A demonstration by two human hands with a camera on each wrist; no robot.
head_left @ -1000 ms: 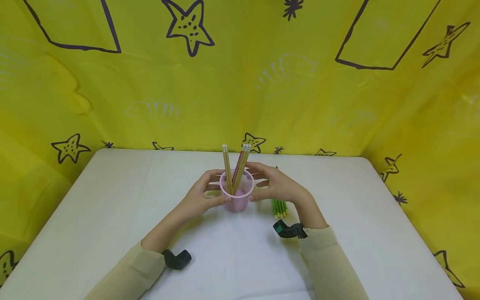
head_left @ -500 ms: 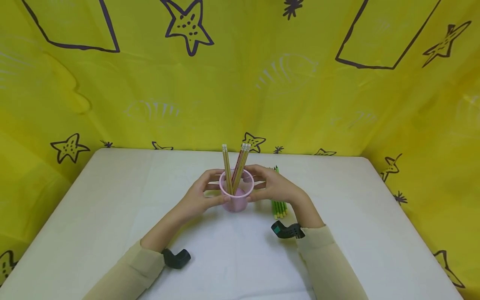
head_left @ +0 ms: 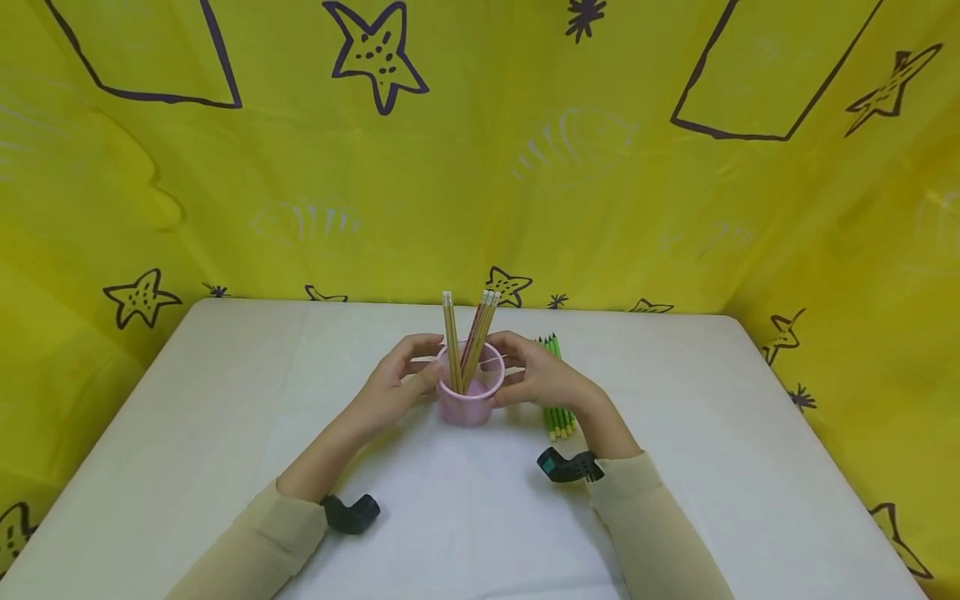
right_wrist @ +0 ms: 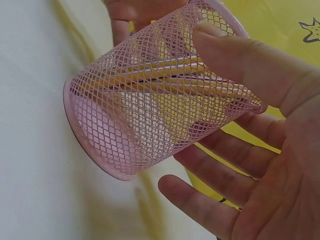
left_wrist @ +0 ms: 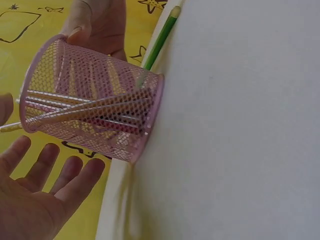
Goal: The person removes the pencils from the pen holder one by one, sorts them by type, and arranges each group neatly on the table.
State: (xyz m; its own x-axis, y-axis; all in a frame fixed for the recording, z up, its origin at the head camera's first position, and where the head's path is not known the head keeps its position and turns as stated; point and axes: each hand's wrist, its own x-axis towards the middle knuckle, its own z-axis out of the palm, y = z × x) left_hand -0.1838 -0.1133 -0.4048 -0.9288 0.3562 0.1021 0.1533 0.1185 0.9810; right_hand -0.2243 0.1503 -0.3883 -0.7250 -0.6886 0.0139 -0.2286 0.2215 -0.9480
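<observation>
A pink mesh pencil cup (head_left: pixel 465 410) stands upright on the white table between the two hands. Several yellow pencils (head_left: pixel 481 337) and a red one lean inside it, white eraser ends up. My right hand (head_left: pixel 546 377) holds the cup's right side; in the right wrist view its thumb (right_wrist: pixel 240 57) presses the mesh near the rim, with the fingers behind. On the other side is my left hand (head_left: pixel 384 393). The left wrist view shows its fingers (left_wrist: pixel 75 180) spread loosely beside the mesh, with a gap between them and the cup.
Several green pencils (head_left: pixel 557 421) lie side by side on the table (head_left: pixel 225 400), just right of the cup and partly under the right hand. A yellow patterned cloth (head_left: pixel 465 167) rises behind the table and along both sides.
The cup has shifted slightly left, and my right hand has moved left with it. My left thumb has drawn back from the front of the cup.
</observation>
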